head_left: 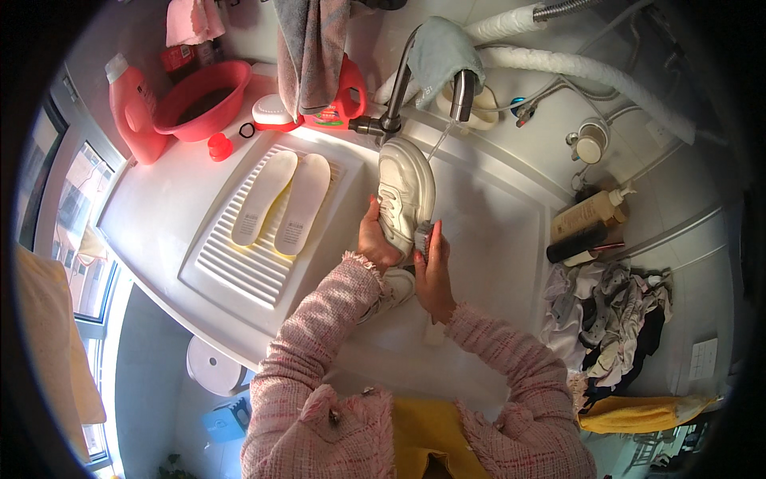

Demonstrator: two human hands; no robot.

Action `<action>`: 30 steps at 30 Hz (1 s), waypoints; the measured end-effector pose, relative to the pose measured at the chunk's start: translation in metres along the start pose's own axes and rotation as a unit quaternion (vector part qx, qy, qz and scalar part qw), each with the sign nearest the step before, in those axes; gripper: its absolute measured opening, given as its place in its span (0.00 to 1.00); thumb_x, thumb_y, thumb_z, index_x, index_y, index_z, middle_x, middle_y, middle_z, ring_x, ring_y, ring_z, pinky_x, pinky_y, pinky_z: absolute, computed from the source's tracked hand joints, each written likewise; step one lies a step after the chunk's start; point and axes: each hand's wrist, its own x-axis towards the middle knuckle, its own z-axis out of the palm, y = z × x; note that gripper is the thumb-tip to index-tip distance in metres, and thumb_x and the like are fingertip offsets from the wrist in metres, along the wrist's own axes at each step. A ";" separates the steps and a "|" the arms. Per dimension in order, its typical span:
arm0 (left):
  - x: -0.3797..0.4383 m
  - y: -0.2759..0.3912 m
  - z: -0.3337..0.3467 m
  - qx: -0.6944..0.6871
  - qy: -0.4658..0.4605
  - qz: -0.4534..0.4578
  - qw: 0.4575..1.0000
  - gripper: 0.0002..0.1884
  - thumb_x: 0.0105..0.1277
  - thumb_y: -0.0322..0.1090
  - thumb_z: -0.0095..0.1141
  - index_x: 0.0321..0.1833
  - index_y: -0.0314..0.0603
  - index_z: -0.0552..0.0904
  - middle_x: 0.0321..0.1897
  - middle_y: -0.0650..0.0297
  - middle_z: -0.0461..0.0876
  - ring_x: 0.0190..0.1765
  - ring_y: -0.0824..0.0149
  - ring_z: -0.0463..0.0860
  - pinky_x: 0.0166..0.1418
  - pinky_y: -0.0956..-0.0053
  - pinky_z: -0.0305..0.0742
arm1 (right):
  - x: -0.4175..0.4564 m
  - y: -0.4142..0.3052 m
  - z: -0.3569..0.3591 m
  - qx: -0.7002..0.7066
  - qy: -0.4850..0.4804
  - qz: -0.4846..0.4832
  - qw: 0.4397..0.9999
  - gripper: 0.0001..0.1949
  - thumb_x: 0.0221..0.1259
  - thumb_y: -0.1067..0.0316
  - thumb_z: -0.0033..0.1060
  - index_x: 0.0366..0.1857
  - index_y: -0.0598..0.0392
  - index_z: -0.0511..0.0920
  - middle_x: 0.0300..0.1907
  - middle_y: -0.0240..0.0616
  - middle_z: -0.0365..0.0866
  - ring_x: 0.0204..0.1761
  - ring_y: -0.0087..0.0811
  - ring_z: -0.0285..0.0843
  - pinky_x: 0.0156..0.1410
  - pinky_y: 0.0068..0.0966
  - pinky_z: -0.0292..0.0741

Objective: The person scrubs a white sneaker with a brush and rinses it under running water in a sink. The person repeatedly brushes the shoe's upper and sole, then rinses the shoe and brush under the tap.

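A white lace-up sneaker [400,179] is held over the sink basin [491,239] by my left hand [378,236], which grips it near the heel end. My right hand [435,269] holds a small grey-bristled scrub brush [423,236], with the bristles against or very close to the shoe's side. Water runs from the faucet [462,96] in a thin stream beside the toe. A second white shoe [392,293] lies lower in the basin, partly hidden by my left hand and sleeve. On the ribbed washboard [239,269] to the left rest two white insoles [264,197].
Behind the washboard stand a pink basin [203,102] with dark contents, a detergent bottle [134,111] and a red cap [220,146]. A grey towel [312,54] hangs near the faucet. Pump bottles [589,215] and piled clothes [610,317] are at the right.
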 end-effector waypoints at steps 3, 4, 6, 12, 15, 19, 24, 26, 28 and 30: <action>0.004 -0.004 0.000 0.020 0.001 -0.007 1.000 0.27 0.76 0.54 0.32 0.65 0.41 0.70 0.59 0.54 0.77 0.62 0.52 0.75 0.68 0.54 0.67 | 0.023 0.001 -0.005 -0.011 0.051 -0.031 0.998 0.30 0.67 0.76 0.46 0.73 0.60 0.53 0.61 0.53 0.65 0.60 0.46 0.66 0.64 0.37 0.67; 0.006 -0.005 -0.005 0.017 -0.013 -0.013 1.000 0.27 0.77 0.54 0.32 0.65 0.41 0.71 0.59 0.55 0.78 0.61 0.53 0.76 0.68 0.55 0.68 | 0.032 -0.001 -0.006 -0.004 0.051 -0.041 0.998 0.29 0.67 0.76 0.47 0.73 0.60 0.54 0.60 0.52 0.66 0.59 0.46 0.67 0.64 0.37 0.67; 0.006 -0.002 -0.008 0.004 -0.050 -0.056 0.997 0.27 0.77 0.54 0.31 0.64 0.41 0.72 0.58 0.54 0.78 0.59 0.54 0.78 0.67 0.56 0.70 | 0.045 -0.003 -0.011 -0.004 0.044 -0.063 0.997 0.29 0.67 0.75 0.47 0.73 0.59 0.55 0.58 0.50 0.69 0.58 0.47 0.67 0.63 0.37 0.66; 0.011 -0.001 -0.008 0.024 0.011 -0.040 0.999 0.25 0.78 0.51 0.31 0.62 0.41 0.73 0.55 0.55 0.80 0.54 0.56 0.81 0.63 0.57 0.75 | 0.083 -0.007 -0.024 -0.001 0.044 -0.096 0.994 0.29 0.68 0.73 0.49 0.73 0.57 0.55 0.56 0.48 0.70 0.57 0.45 0.68 0.64 0.37 0.65; 0.015 -0.001 -0.023 0.047 0.013 -0.046 0.998 0.22 0.79 0.47 0.33 0.60 0.42 0.74 0.51 0.57 0.82 0.51 0.58 0.83 0.59 0.57 0.78 | 0.106 -0.016 -0.034 0.045 -0.024 -0.031 0.998 0.29 0.71 0.70 0.46 0.74 0.51 0.53 0.59 0.47 0.68 0.60 0.41 0.67 0.68 0.32 0.63; 0.007 -0.005 -0.010 0.091 0.046 -0.089 0.991 0.22 0.78 0.48 0.33 0.61 0.43 0.74 0.51 0.57 0.82 0.51 0.59 0.83 0.57 0.56 0.79 | 0.138 -0.011 -0.045 0.022 -0.065 -0.061 0.996 0.29 0.69 0.69 0.50 0.73 0.49 0.57 0.59 0.51 0.70 0.60 0.45 0.70 0.65 0.34 0.66; 0.010 -0.011 -0.022 0.145 -0.014 -0.126 0.981 0.23 0.78 0.49 0.35 0.62 0.43 0.73 0.53 0.57 0.82 0.51 0.59 0.83 0.56 0.57 0.79 | 0.169 -0.014 -0.060 -0.019 -0.157 -0.030 0.987 0.27 0.70 0.66 0.50 0.73 0.46 0.59 0.65 0.50 0.69 0.65 0.40 0.68 0.68 0.30 0.64; 0.009 -0.015 -0.024 0.167 -0.001 -0.102 0.981 0.22 0.77 0.49 0.37 0.62 0.43 0.74 0.53 0.58 0.82 0.51 0.60 0.83 0.57 0.58 0.79 | 0.174 -0.020 -0.066 -0.061 -0.184 -0.007 0.981 0.27 0.70 0.65 0.51 0.72 0.45 0.60 0.63 0.49 0.71 0.63 0.40 0.71 0.66 0.29 0.66; 0.009 -0.017 -0.022 0.172 0.016 -0.070 0.982 0.22 0.77 0.49 0.39 0.62 0.43 0.74 0.54 0.59 0.82 0.52 0.60 0.83 0.57 0.60 0.79 | 0.174 -0.029 -0.073 -0.104 -0.193 0.012 0.976 0.27 0.69 0.64 0.52 0.72 0.45 0.60 0.62 0.50 0.72 0.62 0.41 0.71 0.66 0.30 0.66; 0.011 -0.018 -0.023 0.161 0.036 -0.031 0.986 0.21 0.76 0.49 0.42 0.62 0.43 0.74 0.54 0.60 0.82 0.52 0.61 0.83 0.57 0.61 0.78 | 0.171 -0.029 -0.076 -0.118 -0.188 0.015 0.975 0.28 0.69 0.63 0.52 0.72 0.45 0.60 0.61 0.50 0.72 0.62 0.42 0.71 0.66 0.30 0.66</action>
